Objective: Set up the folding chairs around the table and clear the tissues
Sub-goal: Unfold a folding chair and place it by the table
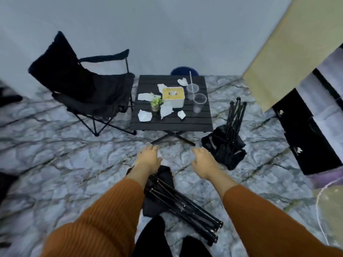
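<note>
A small black slatted table (185, 123) stands on the marble floor with several crumpled white tissues (144, 115) scattered on it. One black folding chair (83, 86) stands unfolded at the table's left. A folded chair (228, 138) stands bundled on end at the table's right. Another folded chair (178, 201) lies on the floor near my feet. My left hand (148, 157) and my right hand (204, 160) hover above the floor in front of the table, fingers relaxed, holding nothing.
On the table sit a yellow-topped tissue box (174, 96), a little potted plant (156, 103) and two clear plastic cups (198, 102), one with a straw. A blue stool (183, 71) peeks out behind the table. Black boxes (306, 138) and a beige panel (289, 52) line the right.
</note>
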Action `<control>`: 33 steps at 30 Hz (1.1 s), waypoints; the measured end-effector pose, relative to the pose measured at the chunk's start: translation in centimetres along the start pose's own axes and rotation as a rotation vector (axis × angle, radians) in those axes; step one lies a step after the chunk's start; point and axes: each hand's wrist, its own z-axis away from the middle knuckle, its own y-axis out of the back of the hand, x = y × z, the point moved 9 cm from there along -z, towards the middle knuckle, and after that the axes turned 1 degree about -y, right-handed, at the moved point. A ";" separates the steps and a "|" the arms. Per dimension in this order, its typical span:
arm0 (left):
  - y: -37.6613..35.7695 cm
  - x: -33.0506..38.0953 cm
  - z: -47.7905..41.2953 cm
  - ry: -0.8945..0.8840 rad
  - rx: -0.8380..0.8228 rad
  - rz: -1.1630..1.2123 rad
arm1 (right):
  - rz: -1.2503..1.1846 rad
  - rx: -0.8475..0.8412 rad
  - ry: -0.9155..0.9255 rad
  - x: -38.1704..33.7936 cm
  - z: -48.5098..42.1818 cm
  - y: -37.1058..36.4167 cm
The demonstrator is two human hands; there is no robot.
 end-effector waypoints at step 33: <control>-45.4 -39.5 -28.5 0.748 0.390 0.890 | -0.138 -0.166 0.321 -6.5 -40.4 -57.0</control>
